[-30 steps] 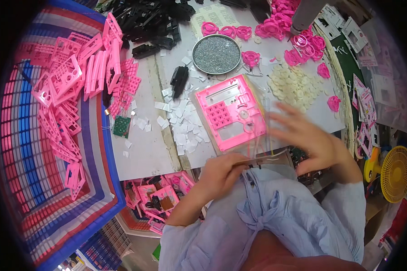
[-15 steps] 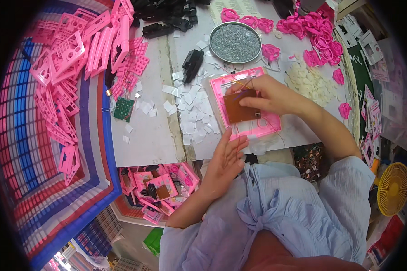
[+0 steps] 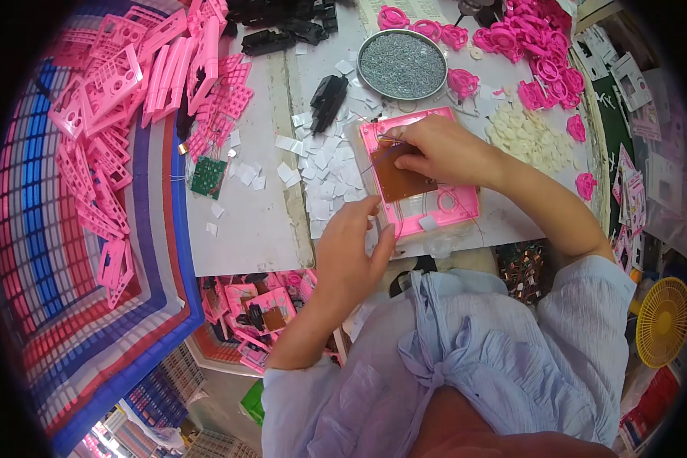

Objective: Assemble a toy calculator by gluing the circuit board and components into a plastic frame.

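At the middle of the frame, a pink case (image 3: 410, 227) lies flat, with a brown circuit board (image 3: 404, 184) over its upper part.

Nearest, beside the lower left corner of the case, the left hand (image 3: 349, 248) is open, fingers loosely bent; the case seems light, stiff and slightly slippery, so its outer rim should hold best; the board looks thin and fragile, better taken by its edges; above it the right hand (image 3: 446, 153) has bent fingers, but I cannot tell if they grip; farther, at upper centre, stands a round dish (image 3: 401, 98).
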`<state>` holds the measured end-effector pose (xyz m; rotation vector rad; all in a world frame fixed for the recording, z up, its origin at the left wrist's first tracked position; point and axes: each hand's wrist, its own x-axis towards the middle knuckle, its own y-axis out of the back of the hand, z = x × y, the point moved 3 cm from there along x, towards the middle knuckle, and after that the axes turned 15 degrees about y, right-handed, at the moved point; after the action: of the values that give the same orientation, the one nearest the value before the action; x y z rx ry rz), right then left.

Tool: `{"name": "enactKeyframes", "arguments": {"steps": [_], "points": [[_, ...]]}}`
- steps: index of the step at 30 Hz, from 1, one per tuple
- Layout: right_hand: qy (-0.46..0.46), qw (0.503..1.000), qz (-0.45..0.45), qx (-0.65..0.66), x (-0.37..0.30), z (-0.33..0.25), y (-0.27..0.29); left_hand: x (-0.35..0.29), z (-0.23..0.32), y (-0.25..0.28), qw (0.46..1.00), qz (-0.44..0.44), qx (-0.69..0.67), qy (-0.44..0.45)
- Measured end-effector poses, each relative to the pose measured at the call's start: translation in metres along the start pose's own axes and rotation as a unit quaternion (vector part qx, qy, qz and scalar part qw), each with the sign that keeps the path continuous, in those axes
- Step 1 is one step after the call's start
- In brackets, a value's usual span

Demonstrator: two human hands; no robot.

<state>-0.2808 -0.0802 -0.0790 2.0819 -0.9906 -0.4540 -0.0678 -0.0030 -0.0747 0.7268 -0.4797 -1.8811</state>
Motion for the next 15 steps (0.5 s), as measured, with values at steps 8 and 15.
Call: {"name": "enactKeyframes", "arguments": {"steps": [8, 15], "points": [[0.01, 0.962, 0.193, -0.196, -0.013, -0.028, 0.016, 0.02, 0.016, -0.014, 0.932, 0.055, 0.27, -0.237], [0.14, 0.962, 0.106, -0.21, -0.056, -0.046, -0.034, 0.021, 0.016, -0.018, 0.922, 0.048, 0.302, -0.236]]}}
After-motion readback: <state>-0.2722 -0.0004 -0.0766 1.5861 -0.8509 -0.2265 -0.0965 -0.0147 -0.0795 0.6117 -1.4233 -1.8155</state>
